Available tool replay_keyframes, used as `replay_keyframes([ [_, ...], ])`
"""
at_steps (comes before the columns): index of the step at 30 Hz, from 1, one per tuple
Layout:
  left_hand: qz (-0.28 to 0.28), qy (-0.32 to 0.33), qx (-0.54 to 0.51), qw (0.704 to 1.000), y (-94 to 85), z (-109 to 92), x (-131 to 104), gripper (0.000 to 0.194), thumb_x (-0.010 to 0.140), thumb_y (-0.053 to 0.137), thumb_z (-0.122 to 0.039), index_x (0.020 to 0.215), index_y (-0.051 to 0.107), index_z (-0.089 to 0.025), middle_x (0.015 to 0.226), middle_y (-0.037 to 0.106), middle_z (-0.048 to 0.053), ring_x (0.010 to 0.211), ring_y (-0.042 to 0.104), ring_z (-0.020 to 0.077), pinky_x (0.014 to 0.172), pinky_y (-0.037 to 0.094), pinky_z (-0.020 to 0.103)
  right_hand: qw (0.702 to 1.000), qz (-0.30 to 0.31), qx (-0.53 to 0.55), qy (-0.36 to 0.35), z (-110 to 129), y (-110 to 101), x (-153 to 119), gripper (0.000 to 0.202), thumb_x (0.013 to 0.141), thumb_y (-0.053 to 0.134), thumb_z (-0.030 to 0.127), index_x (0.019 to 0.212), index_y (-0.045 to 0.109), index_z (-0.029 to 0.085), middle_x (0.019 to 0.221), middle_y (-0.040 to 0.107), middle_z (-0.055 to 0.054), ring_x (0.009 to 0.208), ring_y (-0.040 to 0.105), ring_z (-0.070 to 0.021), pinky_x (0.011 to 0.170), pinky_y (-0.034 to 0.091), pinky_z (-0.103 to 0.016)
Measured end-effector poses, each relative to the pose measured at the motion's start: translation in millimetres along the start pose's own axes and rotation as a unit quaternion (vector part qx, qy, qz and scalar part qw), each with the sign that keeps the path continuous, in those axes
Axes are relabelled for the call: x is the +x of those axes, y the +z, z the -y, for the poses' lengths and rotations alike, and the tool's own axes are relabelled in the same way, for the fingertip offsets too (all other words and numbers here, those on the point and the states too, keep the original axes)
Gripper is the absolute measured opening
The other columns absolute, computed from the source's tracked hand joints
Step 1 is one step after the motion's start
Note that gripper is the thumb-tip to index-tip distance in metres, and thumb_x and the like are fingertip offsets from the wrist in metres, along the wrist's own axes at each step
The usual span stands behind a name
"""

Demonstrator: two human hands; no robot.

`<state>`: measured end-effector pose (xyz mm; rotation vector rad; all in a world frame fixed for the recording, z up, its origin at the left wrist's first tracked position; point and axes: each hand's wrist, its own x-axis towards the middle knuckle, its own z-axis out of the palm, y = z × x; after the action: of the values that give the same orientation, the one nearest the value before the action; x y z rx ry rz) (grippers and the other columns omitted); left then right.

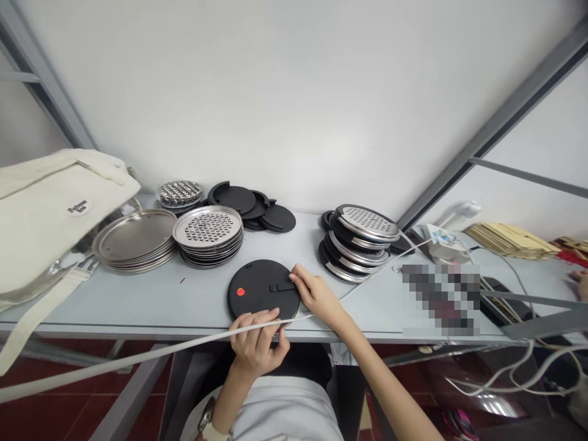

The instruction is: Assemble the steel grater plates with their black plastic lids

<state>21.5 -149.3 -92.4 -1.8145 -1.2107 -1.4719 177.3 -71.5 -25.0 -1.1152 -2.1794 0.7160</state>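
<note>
A round black plate point(257, 300) lies near the table's front edge, face up, with a red-orange dot at its left and a dark slotted tab point(281, 286) towards its right. My left hand point(258, 340) grips the plate's front rim, fingers bent over the top and thumb low at the edge. At the right rim, my right hand point(315, 294) pinches the plate by the end of the slot, thumb and forefinger together; what lies under the fingertips is hidden. A white cable point(197, 339) runs across the view, in front of my left hand's fingers.
Behind stand a stack of metal grater discs point(209, 236), metal trays point(138, 239) and a pile of black plates point(275, 217). Black-and-metal grater sets point(362, 242) are stacked to the right. A cream bag point(55, 214) sits left; a power adapter point(445, 245) and cables lie right.
</note>
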Motion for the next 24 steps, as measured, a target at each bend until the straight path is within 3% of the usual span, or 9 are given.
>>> replay_keyframes([
  [7, 0.001, 0.002, 0.003, 1.0, -0.1, -0.1, 0.8, 0.007, 0.074, 0.06, -0.02, 0.081, 0.059, -0.019, 0.08, 0.072, 0.002, 0.075, 0.063, 0.0178, 0.082, 0.041, 0.035, 0.998, -0.008, 0.061, 0.027, 2.4, -1.0, 0.9, 0.015, 0.097, 0.035, 0.035, 0.092, 0.041, 0.022, 0.051, 0.036, 0.008, 0.046, 0.035, -0.0119, 0.05, 0.027, -0.023],
  [12, 0.002, 0.005, 0.01, 1.0, -0.2, -0.3, 0.7, 0.008, 0.075, 0.059, -0.021, 0.083, 0.059, -0.019, 0.08, 0.072, 0.002, 0.074, 0.063, 0.0175, 0.081, 0.041, 0.034, 0.996, -0.015, 0.081, 0.04, 0.4, -0.7, 2.9, 0.022, 0.096, 0.036, 0.039, 0.083, 0.042, 0.022, 0.049, 0.031, 0.009, 0.046, 0.03, -0.0107, 0.048, 0.024, -0.022],
  [18, 0.003, 0.006, 0.006, 1.0, -0.2, -0.7, 0.9, 0.009, 0.075, 0.059, -0.02, 0.084, 0.06, -0.019, 0.08, 0.072, 0.003, 0.075, 0.062, 0.018, 0.082, 0.041, 0.035, 0.996, -0.011, 0.082, 0.04, 1.9, -1.5, 2.0, 0.016, 0.096, 0.036, 0.036, 0.089, 0.04, 0.022, 0.049, 0.034, 0.01, 0.045, 0.033, -0.0111, 0.049, 0.025, -0.023],
  [24, -0.006, 0.008, 0.017, 1.0, 0.0, -0.7, 0.9, 0.008, 0.076, 0.058, -0.021, 0.084, 0.059, -0.019, 0.079, 0.072, 0.003, 0.075, 0.062, 0.0175, 0.083, 0.04, 0.035, 0.997, -0.01, 0.071, 0.029, 2.8, -4.6, 0.8, 0.021, 0.095, 0.039, 0.035, 0.079, 0.041, 0.022, 0.05, 0.034, 0.008, 0.047, 0.034, -0.0113, 0.051, 0.027, -0.023],
])
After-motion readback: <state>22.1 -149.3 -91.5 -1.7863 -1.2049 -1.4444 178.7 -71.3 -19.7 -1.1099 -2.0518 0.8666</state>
